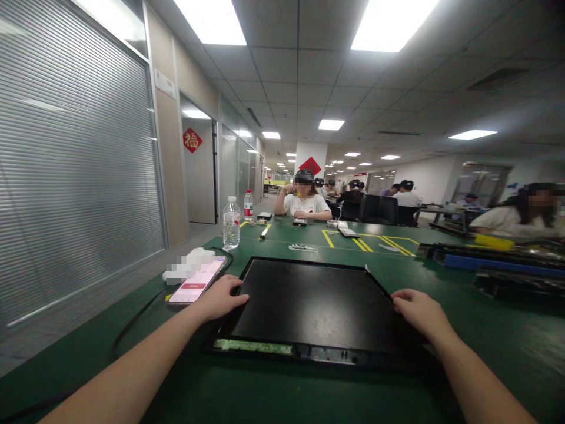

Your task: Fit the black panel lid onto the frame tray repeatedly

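A black flat display panel (pixel 309 303) lies on the green table (pixel 176 377) in front of me, with a green circuit strip (pixel 253 346) along its near edge. My left hand (pixel 223 296) grips the panel's left edge, thumb on top near the screen. At the right edge, my right hand (pixel 417 307) has its fingers closed on the frame near the upper right corner. The undersides of both hands' grips are hidden.
Left of the panel are a lit phone (pixel 198 282), a black cable (pixel 141 318) and a water bottle (pixel 231 224). Small metal parts (pixel 303 248) lie beyond it. Black and blue stacked parts (pixel 485 262) stand at right. A person (pixel 306 203) sits opposite.
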The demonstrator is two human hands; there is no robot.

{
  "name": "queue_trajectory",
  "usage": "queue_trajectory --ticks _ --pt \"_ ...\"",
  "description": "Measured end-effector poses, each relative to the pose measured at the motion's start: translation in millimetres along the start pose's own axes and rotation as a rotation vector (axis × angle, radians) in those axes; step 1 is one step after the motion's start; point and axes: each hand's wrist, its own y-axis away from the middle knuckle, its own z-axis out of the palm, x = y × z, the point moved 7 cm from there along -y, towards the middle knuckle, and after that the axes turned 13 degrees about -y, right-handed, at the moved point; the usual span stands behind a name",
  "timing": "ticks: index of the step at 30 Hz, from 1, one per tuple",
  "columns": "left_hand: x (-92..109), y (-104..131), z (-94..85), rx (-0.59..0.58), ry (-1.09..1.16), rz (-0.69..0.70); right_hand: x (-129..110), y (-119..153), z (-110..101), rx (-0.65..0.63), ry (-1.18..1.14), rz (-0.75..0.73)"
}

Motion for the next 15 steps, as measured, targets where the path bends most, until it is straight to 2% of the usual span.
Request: queue_trajectory --ticks 4,7,9,11,15 --pt "3.8 0.3 -3.7 0.073 -0.032 0.040 -0.2 -0.2 0.0 -0.004 -0.003 -0.005" --pt "16.3 4.7 -13.9 0.123 -0.043 0.152 0.7 -0.9 0.0 -0.004 -0.004 -0.004" --pt "29.6 10.3 -18.9 0.076 -0.011 0.262 1.4 -1.3 0.4 -0.008 -0.008 -0.001" --pt "43.8 17.4 -20.7 -0.024 0.022 0.373 1.8 -1.4 0.8 -0.010 -0.009 0.001" --pt "56.8 27.6 -15.4 -0.212 0.007 0.453 2.1 -0.9 0.7 -0.007 -0.016 0.009"
